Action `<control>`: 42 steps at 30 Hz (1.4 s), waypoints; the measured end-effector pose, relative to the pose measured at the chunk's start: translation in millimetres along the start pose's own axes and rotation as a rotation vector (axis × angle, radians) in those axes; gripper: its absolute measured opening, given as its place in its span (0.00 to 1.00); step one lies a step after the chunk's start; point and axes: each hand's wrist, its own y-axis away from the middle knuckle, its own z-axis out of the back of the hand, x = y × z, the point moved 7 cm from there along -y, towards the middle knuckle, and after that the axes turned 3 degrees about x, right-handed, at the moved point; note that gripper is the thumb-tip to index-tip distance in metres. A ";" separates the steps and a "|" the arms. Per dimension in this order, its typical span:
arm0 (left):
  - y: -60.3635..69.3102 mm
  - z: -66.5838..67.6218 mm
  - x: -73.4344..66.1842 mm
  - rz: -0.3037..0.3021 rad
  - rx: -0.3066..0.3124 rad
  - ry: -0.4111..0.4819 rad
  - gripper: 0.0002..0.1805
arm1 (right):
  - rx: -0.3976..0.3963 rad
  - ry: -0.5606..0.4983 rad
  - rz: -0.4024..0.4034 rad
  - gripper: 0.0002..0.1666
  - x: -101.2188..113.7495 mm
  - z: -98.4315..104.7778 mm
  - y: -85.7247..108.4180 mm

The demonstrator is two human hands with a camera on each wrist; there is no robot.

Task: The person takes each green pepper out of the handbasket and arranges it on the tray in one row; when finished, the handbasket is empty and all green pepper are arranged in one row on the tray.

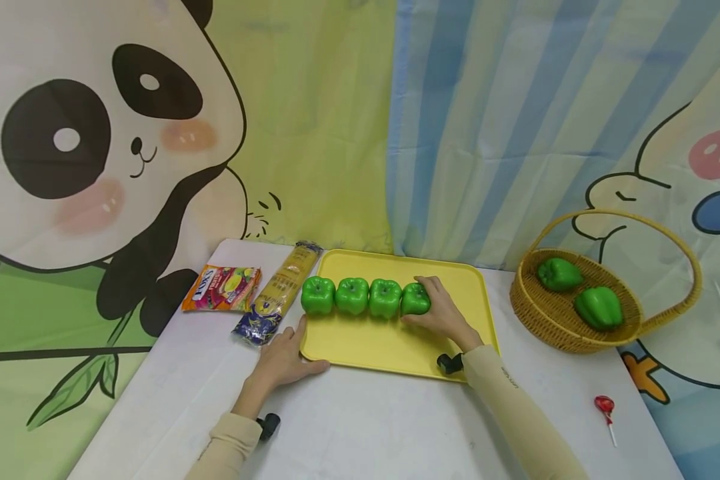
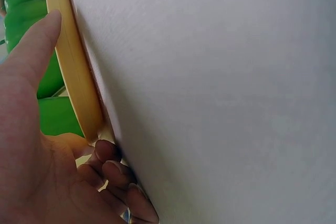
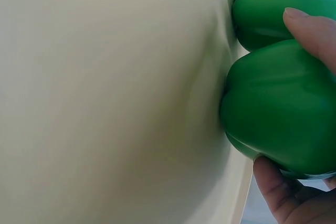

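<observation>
Four would be a count, so a row of several green bell peppers (image 1: 352,296) stands across the yellow tray (image 1: 372,350). At the row's right end my right hand (image 1: 441,313) holds the last bell pepper (image 3: 283,108), thumb on one side and fingers on the other. That pepper sits right beside its neighbour (image 3: 283,6). By the tray's near left corner is my left hand (image 1: 285,360), its thumb (image 2: 39,45) lying along the rim (image 2: 79,66). Its other fingers rest loosely around the corner, partly in shadow in the left wrist view.
A wicker basket (image 1: 543,327) with two green bell peppers (image 1: 600,308) stands at the right. Left of the tray lie a long yellow and blue packet (image 1: 282,287) and an orange and red Fox's candy bag (image 1: 223,288). A red lollipop (image 1: 605,404) lies near the right edge.
</observation>
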 end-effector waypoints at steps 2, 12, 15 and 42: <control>0.1 0.1 -0.5 0.001 0.000 -0.003 0.69 | -0.002 -0.008 -0.004 0.57 0.1 0.4 -0.1; -0.2 -0.1 -2.0 -0.005 -0.003 -0.009 0.69 | 0.008 -0.018 -0.028 0.59 -4.3 1.2 2.5; -0.1 -0.1 -2.7 -0.004 -0.004 -0.009 0.69 | 0.008 0.002 -0.030 0.60 -6.1 3.9 4.8; 1.0 0.2 0.2 0.000 -0.004 0.014 0.69 | -0.059 0.231 -0.179 0.60 -75.4 151.4 68.2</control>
